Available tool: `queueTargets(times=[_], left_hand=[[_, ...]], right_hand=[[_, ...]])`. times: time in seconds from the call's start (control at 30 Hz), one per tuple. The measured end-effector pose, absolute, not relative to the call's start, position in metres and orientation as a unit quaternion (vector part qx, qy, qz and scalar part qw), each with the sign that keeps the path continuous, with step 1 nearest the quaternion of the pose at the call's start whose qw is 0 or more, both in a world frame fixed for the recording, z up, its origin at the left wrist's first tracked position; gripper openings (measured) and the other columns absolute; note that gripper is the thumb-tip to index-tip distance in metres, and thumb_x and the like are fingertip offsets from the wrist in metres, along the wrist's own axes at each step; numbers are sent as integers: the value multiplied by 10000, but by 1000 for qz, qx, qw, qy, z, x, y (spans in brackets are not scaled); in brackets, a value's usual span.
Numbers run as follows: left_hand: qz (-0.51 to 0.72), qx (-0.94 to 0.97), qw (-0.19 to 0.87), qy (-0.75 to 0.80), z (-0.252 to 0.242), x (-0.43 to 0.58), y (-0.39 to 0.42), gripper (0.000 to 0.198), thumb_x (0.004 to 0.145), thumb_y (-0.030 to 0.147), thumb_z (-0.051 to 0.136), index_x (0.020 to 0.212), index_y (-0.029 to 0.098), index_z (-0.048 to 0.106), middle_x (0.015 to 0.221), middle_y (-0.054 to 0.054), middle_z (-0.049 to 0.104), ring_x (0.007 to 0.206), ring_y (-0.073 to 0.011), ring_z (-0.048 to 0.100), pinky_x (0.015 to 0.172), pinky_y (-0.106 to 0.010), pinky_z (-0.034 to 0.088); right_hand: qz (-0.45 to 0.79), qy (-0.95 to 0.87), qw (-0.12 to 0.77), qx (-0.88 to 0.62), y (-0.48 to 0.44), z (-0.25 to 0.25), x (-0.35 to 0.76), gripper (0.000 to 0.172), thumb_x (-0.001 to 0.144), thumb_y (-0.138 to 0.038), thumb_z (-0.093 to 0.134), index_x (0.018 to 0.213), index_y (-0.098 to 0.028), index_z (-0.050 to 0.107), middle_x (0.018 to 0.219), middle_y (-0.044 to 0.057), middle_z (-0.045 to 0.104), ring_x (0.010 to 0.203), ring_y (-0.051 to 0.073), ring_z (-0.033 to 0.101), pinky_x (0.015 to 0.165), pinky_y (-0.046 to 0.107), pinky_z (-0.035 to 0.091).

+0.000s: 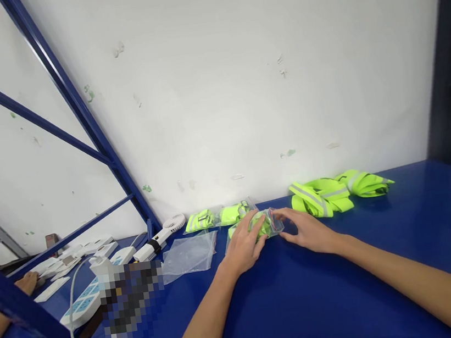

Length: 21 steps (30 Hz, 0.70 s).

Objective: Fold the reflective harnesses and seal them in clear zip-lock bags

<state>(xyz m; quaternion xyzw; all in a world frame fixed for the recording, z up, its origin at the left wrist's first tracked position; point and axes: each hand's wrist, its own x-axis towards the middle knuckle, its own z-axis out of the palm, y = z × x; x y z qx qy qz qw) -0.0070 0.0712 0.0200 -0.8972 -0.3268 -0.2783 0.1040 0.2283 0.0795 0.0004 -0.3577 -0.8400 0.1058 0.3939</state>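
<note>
A clear plastic bag [276, 224] with a neon yellow-green reflective strap [264, 226] inside lies on the blue table. My left hand [244, 244] is over the bag, holding it against the tabletop with its fingers bent across it. At the bag's right end, my right hand [303, 228] grips the edge between fingers and thumb. Left of them lie empty clear bags [189, 253]. Behind my left hand are two packed bags, one [200, 220] near the fan and another [233, 213] beside it. Loose folded reflective straps [323, 196] are piled behind my right hand.
A white handheld fan [173, 223], a power strip [83, 305] with a plugged-in charger and cables are on the left. A blue metal frame post [98, 133] rises there. Beyond it, another person's hand [27, 282] is near white items. A wall closes the back.
</note>
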Motion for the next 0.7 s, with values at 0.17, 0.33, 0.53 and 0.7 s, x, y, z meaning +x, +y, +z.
queueTargets(times=[0.17,0.33,0.53,0.7], left_hand=[[-242,-903,164,-316,23,-1,66,502,899,224,452,1397,206,396,1310,-146,489,1244,-277,463,1051,-479,404],[-276,-887,140,-344,27,9,58,605,879,329,502,1442,209,316,1335,-129,481,1220,-274,482,1033,-450,424],[-334,-853,139,-377,29,14,60,522,899,307,464,1406,221,376,1224,-120,539,1103,-248,553,946,-405,485],[-352,-847,171,-359,32,9,64,452,854,313,503,1290,195,505,1073,-105,609,975,-242,604,858,-374,524]], right_hand=[[96,-861,389,-313,70,2,219,178,918,-281,519,924,-237,691,941,49,718,939,235,623,897,417,474],[175,-783,498,-328,57,12,210,154,899,-309,555,887,-223,683,868,34,724,778,194,659,720,322,523],[220,-721,565,-336,56,12,205,194,888,-386,560,878,-217,654,976,86,682,891,239,630,682,330,534],[271,-730,529,-337,42,19,194,204,951,-399,443,944,-222,544,871,24,611,787,183,567,744,316,475]])
